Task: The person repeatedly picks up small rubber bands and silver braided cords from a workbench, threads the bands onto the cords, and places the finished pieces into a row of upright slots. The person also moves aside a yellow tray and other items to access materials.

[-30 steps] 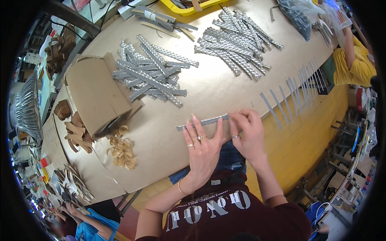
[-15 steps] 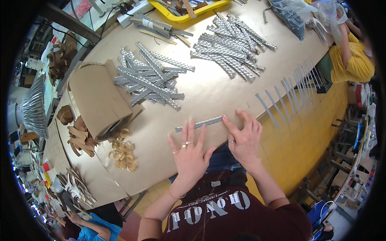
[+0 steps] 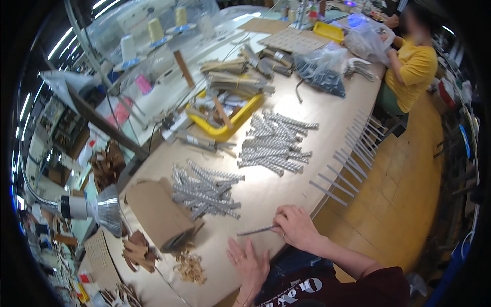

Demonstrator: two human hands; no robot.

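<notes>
A thin grey strip with a braided edge (image 3: 255, 231) lies near the table's front edge. Its right end is between the bent fingers of my right hand (image 3: 298, 228). Just below the strip's left end, my left hand (image 3: 248, 265) rests with its fingers apart, off the strip and holding nothing. Beyond my hands lies a loose heap of grey and silver braided strips (image 3: 207, 189). Farther back is a neater pile of silver braided strips (image 3: 276, 143). Several flat grey strips (image 3: 348, 166) stick out over the table's right edge.
A brown cardboard-covered roll (image 3: 158, 215) stands at left, with curled tan scraps (image 3: 190, 267) beside it. Behind the piles sit a yellow tray (image 3: 220, 132) and a plastic bag of dark pieces (image 3: 323, 71). A person in yellow (image 3: 417, 64) sits at the far right.
The view has tilted up and shows more of the far table. My left hand has come off the strip, toward me; my right hand now grips the strip's end.
</notes>
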